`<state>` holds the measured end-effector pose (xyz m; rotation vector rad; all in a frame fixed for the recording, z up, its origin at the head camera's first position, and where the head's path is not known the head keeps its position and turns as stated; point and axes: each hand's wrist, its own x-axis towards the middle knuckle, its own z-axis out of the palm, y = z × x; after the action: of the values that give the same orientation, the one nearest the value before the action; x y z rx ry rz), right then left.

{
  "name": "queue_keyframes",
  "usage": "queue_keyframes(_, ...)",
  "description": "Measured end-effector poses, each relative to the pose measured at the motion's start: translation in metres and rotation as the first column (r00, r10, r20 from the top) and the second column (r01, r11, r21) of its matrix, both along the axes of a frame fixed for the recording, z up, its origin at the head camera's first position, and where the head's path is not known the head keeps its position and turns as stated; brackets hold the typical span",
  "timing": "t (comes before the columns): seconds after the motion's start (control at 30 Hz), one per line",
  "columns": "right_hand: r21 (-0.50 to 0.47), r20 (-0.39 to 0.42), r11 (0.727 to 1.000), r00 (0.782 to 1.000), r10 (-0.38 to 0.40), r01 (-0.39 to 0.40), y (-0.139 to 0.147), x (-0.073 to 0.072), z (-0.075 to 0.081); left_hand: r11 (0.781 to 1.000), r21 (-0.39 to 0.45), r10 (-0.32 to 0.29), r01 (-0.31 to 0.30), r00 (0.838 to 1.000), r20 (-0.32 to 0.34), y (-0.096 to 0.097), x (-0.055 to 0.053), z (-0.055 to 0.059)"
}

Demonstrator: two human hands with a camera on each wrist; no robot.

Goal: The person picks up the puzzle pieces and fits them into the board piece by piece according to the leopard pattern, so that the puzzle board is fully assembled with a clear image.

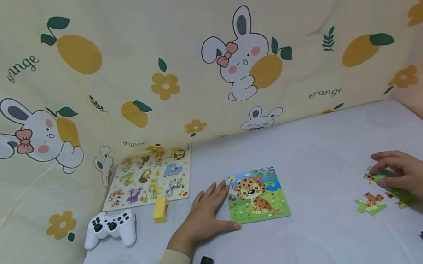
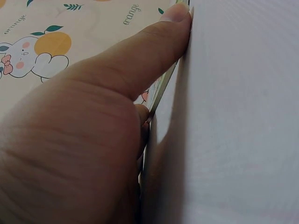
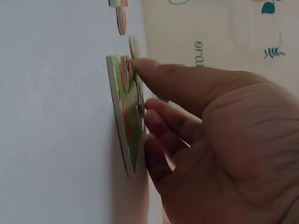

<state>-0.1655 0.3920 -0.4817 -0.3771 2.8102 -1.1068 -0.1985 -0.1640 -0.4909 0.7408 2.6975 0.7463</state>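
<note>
A square puzzle board (image 1: 258, 203) with a spotted leopard cub picture lies flat on the table. My left hand (image 1: 204, 215) rests at its left edge, fingers stretched out along the side and the thumb near the lower corner. Over on the right, my right hand (image 1: 417, 179) is bent over a small group of jigsaw pieces. It pinches a blurred jigsaw piece (image 3: 134, 49) between thumb and fingers, just above another piece (image 3: 122, 116) on the table. A loose green and orange piece (image 1: 371, 203) lies left of that hand. The fingers partly cover the group.
At the back left lies an animal picture board (image 1: 125, 195). A yellow block (image 1: 160, 210) stands against its front edge, and a white game controller (image 1: 110, 230) is to the left of the block. A patterned cloth (image 1: 181, 53) hangs behind the white table (image 1: 318, 245).
</note>
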Motion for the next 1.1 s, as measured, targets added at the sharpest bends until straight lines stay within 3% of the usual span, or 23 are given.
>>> queue_keyframes(0.4, 0.107, 0.021, 0.994, 0.999, -0.036, 0.034, -0.006, -0.001, 0.01, 1.0, -0.008, 0.01, -0.01, 1.0, 0.005, 0.0, 0.0, -0.001)
queue_keyframes(0.77, 0.071, 0.064, 0.994, 0.994, -0.087, 0.083, -0.011, -0.003, 0.014, 1.0, -0.02, 0.015, -0.015, 1.0, 0.001, 0.0, -0.001, -0.002)
queue_keyframes(1.1, 0.056, 0.036, 0.988, 0.988, -0.149, 0.147, -0.019, 0.001, 0.018, 1.0, -0.012, 0.007, -0.007, 1.0, -0.002, 0.0, 0.0, -0.003)
